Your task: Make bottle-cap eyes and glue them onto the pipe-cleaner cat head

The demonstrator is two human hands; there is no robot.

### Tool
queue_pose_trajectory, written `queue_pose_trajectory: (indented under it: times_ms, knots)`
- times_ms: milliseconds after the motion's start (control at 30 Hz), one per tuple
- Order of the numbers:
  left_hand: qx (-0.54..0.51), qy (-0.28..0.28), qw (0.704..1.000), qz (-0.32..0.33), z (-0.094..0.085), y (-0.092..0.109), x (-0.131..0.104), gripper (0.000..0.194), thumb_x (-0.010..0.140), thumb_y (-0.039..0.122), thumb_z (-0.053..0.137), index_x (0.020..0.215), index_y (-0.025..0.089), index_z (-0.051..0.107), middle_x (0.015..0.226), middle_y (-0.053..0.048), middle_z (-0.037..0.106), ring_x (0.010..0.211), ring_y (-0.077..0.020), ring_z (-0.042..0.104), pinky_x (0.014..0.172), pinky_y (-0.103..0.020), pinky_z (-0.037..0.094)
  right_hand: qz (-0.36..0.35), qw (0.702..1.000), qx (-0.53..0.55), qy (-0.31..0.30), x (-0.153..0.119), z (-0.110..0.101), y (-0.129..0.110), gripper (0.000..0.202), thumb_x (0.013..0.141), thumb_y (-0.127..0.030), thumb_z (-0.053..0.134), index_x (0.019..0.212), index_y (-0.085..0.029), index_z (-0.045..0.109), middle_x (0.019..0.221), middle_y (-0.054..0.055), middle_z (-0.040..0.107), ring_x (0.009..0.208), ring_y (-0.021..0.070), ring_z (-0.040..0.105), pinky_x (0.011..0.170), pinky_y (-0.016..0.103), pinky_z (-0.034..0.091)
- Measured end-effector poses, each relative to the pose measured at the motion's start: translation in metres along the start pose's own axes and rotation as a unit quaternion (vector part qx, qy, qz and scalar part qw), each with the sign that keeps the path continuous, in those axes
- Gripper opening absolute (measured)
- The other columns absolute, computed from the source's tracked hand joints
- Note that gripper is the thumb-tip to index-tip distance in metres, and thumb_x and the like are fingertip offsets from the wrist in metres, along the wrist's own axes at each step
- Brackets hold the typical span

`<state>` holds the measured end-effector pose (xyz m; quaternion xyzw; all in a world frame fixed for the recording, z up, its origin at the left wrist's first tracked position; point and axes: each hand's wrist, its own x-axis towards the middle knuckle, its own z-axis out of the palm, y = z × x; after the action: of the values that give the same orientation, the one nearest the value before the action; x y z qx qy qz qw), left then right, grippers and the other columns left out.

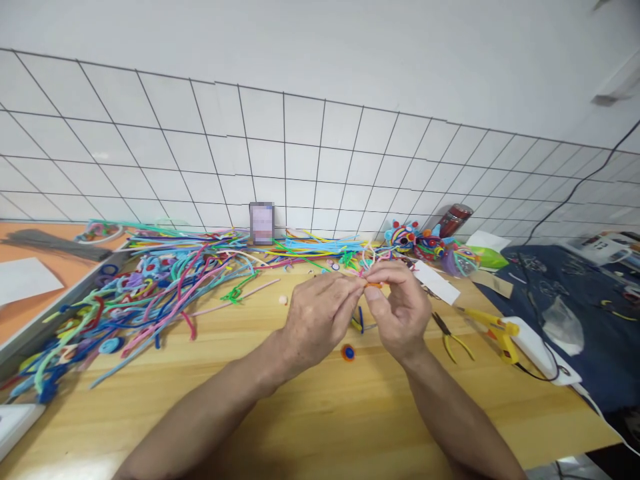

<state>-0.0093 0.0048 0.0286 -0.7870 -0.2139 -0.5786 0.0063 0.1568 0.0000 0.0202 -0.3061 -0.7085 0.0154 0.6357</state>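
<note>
A small orange piece (375,285) is pinched between the fingertips of the left hand (325,313) and right hand (400,307).

Small orange piece (375,285), partly hidden between the fingers (379,303)

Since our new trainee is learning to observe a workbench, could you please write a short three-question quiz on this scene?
1. Fill in the colour: the right hand holds a small ____ piece at its fingertips.
2. True or false: the glue gun lies to the left of the left hand.
3. The handles of the pliers are: (a) red, (b) yellow, (c) green.

Key: 1 orange; 2 false; 3 b.
</note>
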Motion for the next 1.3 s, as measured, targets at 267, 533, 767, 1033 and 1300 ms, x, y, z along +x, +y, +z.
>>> queue_pose_trajectory:
  times_ms: [267, 533, 767, 1033, 1300]
  knots:
    - [0.011, -0.007, 1.0, 0.01, 0.001, -0.002, -0.002, 0.014, 0.105, 0.013, 0.058, 0.105, 0.019, 0.071, 0.088, -0.005, 0.083, 0.08, -0.0161, 0.079, 0.076, -0.026, 0.062, -0.025, 1.0, -0.011, 0.006, 0.0, 0.0, 0.0, 0.019, 0.092, -0.01, 0.065, 0.103, -0.026, 0.068, 0.097, 0.003, 0.072, 0.093, 0.0208, 0.07, 0.085, 0.04, 0.059]
    - [0.012, 0.0, 1.0, 0.027, 0.004, -0.003, -0.004, 0.011, 0.104, 0.011, 0.06, 0.106, 0.018, 0.068, 0.085, -0.004, 0.081, 0.075, -0.0151, 0.076, 0.072, -0.026, 0.059, -0.026, 1.0, -0.001, 0.01, 0.0, 0.0, -0.001, 0.018, 0.092, -0.01, 0.062, 0.099, -0.026, 0.066, 0.092, 0.003, 0.071, 0.088, 0.021, 0.07, 0.081, 0.039, 0.059]
    - [-0.065, -0.008, 0.994, -0.085, 0.001, 0.003, 0.0, 0.014, 0.1, 0.008, 0.063, 0.1, 0.016, 0.075, 0.084, -0.004, 0.081, 0.068, -0.0108, 0.071, 0.065, -0.02, 0.053, 0.017, 0.998, 0.052, 0.014, -0.007, 0.001, 0.004, 0.026, 0.095, -0.019, 0.065, 0.12, -0.027, 0.067, 0.107, 0.005, 0.073, 0.097, 0.0221, 0.07, 0.084, 0.038, 0.059]
    - [-0.303, 0.01, 0.879, -0.367, -0.003, 0.01, 0.011, 0.021, 0.094, 0.03, 0.067, 0.08, 0.016, 0.073, 0.067, 0.0, 0.068, 0.06, -0.0102, 0.057, 0.057, -0.02, 0.046, 0.008, 0.999, 0.022, 0.04, -0.015, 0.007, 0.008, 0.045, 0.094, -0.014, 0.071, 0.135, -0.031, 0.064, 0.101, 0.001, 0.069, 0.086, 0.0182, 0.068, 0.077, 0.033, 0.058]
    - [-0.35, -0.012, 0.843, -0.409, -0.003, 0.009, 0.014, 0.021, 0.089, 0.034, 0.071, 0.081, 0.015, 0.074, 0.071, 0.0, 0.067, 0.064, -0.0104, 0.056, 0.061, -0.021, 0.046, 0.006, 0.999, 0.02, 0.027, -0.013, 0.007, 0.009, 0.037, 0.096, -0.008, 0.068, 0.124, -0.031, 0.068, 0.096, 0.0, 0.071, 0.085, 0.017, 0.069, 0.077, 0.032, 0.057]
